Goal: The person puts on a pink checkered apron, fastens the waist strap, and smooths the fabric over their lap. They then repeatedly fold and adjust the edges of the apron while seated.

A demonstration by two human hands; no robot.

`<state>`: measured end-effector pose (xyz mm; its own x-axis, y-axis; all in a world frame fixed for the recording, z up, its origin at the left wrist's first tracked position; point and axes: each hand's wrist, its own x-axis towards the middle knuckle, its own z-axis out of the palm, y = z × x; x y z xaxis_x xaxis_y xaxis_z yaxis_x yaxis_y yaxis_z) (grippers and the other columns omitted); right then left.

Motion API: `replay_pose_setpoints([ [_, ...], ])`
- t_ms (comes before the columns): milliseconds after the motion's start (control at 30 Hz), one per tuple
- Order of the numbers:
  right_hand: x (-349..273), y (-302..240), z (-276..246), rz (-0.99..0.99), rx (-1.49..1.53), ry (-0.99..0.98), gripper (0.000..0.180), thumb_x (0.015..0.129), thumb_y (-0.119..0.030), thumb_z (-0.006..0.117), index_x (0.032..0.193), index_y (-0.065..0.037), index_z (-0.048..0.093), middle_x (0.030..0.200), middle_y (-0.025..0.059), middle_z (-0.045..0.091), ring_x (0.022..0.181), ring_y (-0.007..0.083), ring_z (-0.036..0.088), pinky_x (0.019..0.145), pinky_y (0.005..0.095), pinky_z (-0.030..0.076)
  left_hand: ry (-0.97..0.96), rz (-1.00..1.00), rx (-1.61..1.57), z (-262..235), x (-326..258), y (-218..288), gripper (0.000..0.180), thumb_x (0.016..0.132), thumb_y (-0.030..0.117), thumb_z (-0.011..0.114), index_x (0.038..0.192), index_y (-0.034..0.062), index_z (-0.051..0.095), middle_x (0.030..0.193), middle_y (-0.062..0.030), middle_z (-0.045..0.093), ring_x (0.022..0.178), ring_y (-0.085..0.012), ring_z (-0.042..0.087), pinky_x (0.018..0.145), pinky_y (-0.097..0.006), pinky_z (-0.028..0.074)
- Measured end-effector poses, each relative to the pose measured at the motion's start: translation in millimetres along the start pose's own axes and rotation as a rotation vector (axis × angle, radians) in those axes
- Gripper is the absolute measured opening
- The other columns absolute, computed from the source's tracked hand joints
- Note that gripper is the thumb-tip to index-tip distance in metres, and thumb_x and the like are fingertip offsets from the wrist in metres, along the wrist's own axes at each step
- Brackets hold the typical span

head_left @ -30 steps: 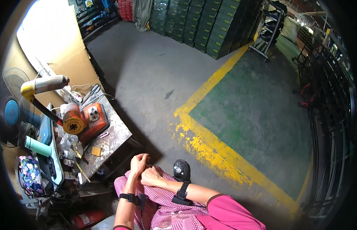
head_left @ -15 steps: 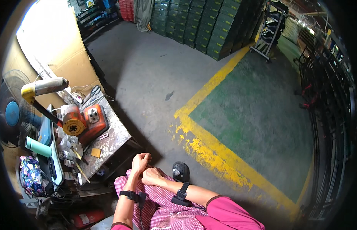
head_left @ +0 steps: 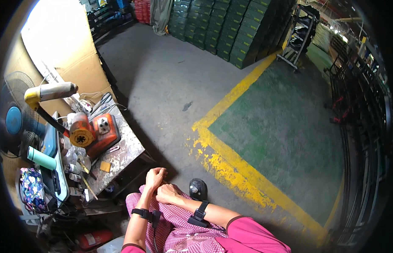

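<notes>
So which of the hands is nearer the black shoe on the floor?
Right. The right hand rests on the checked lap just left of the black shoe; the left hand is raised farther left, toward the workbench.

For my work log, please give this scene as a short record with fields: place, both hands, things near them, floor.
place: workshop with concrete floor, seen from the head camera
left hand: raised over the lap, fingers curled, black wrist strap; whether it holds anything cannot be told
right hand: against the left hand, black wrist strap
lap: pink checked cloth
nearest thing: black shoe by the right hand
bench: orange machine, yellow-handled tool
left edge: blue fan
floor: yellow painted lines, green area
</notes>
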<state>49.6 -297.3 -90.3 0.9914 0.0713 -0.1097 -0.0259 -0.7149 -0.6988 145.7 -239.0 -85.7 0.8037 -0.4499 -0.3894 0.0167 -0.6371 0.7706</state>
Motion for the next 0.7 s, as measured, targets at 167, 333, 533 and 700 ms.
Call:
replay_pose_setpoints([
  [167,-2,-3,-2,0.001,-0.006,-0.021,0.028,0.072,-0.022,0.054,0.068,0.003,0.066,0.073,0.0255,0.065,0.070,0.0383,0.065,0.066,0.0490,0.052,0.011,-0.011,-0.005,-1,-3,-2,0.031,0.092,0.021,0.052,0.106,-0.0029,0.065,0.092,-0.0134,0.070,0.077,-0.0190,0.067,0.064,-0.031,0.055],
  [333,-2,-4,1,0.014,-0.009,-0.018,0.029,0.071,-0.021,0.053,0.068,0.004,0.066,0.074,0.0263,0.064,0.072,0.0399,0.065,0.067,0.0502,0.051,0.024,0.001,-0.005,-1,-4,-5,0.031,0.092,0.021,0.052,0.106,-0.0027,0.065,0.092,-0.0135,0.070,0.077,-0.0191,0.067,0.065,-0.031,0.055],
  [533,0,-9,1,0.083,-0.050,-0.086,0.029,0.074,-0.023,0.054,0.072,0.002,0.068,0.079,0.0244,0.066,0.078,0.0365,0.066,0.074,0.0491,0.050,0.037,0.001,-0.031,-2,-3,-9,0.031,0.091,0.021,0.053,0.105,-0.0026,0.066,0.090,-0.0126,0.070,0.078,-0.0185,0.067,0.067,-0.031,0.054],
  [700,0,-11,-1,0.059,-0.043,-0.072,0.029,0.073,-0.023,0.054,0.071,0.003,0.068,0.078,0.0247,0.066,0.076,0.0373,0.066,0.072,0.0490,0.051,0.052,-0.011,-0.021,-4,-4,-10,0.030,0.091,0.022,0.053,0.103,-0.0024,0.067,0.089,-0.0122,0.070,0.077,-0.0177,0.067,0.070,-0.030,0.054],
])
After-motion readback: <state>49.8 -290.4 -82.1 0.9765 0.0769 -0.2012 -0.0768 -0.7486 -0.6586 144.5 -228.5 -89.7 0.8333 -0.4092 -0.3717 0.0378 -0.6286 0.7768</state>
